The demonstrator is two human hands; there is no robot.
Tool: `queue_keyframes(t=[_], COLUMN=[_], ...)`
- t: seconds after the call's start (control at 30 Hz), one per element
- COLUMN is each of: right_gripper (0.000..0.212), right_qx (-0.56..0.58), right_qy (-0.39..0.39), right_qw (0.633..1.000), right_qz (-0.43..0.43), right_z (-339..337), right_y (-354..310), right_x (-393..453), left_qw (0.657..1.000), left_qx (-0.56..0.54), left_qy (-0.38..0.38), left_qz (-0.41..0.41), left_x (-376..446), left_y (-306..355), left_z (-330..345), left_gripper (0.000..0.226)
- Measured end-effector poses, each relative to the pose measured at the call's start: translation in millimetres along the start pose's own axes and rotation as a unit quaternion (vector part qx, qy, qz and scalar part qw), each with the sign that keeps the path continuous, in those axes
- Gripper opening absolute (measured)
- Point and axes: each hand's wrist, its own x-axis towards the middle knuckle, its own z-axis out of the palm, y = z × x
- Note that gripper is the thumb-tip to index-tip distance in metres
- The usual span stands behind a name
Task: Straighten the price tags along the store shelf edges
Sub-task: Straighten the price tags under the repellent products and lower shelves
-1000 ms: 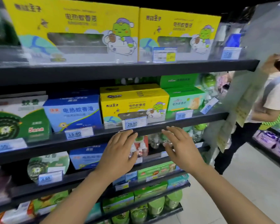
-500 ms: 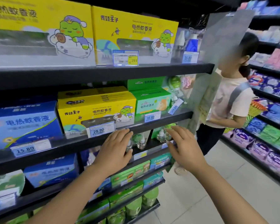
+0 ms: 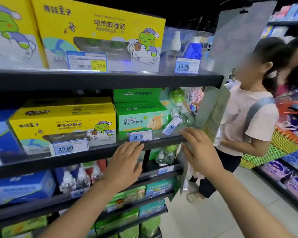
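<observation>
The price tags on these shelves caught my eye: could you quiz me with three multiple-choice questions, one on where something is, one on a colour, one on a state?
1. Where is the 35.90 tag?
A. in front of the green box
B. on the top shelf
C. on the floor

2. What colour is the box behind the 29.90 tag?
A. red
B. yellow
C. black

3. How does the tag at the shelf's right end sit?
A. level
B. tilted
C. face down

Answers: 1 A, it stands right before the green box; 2 B, the frog box is yellow; 3 B, it slants while its neighbours sit level, by the right hand.

Bright store light, glare on tags, wide-angle edge distortion
</observation>
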Motion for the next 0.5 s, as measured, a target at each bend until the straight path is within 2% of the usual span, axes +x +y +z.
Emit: queue_keyframes(t=[0.23, 0.37, 0.5], right_gripper=[0.037, 0.04, 0.033], right_qx=[0.039, 0.023, 0.021], right_qy=[0.017, -0.001, -0.005], right_qw=[0.997, 0.993, 0.994], right_qz=[-0.068, -0.116, -0.104], right_z=[6.0, 18.6, 26.3], right_y=[29.2, 30.8, 40.3], right_x=[38.0, 58.8, 71.2], left_qw=[0.999, 0.997, 0.996], left_qx=[0.003, 0.015, 0.026], left_qy=[0.02, 0.035, 0.034], left_qz=[-0.044, -0.061, -0.08], left_x=[4.8, 8.5, 9.0], left_y=[17.9, 20.6, 27.7], left_z=[21.0, 29.5, 35.2], left_gripper=[0.056, 0.056, 0.058])
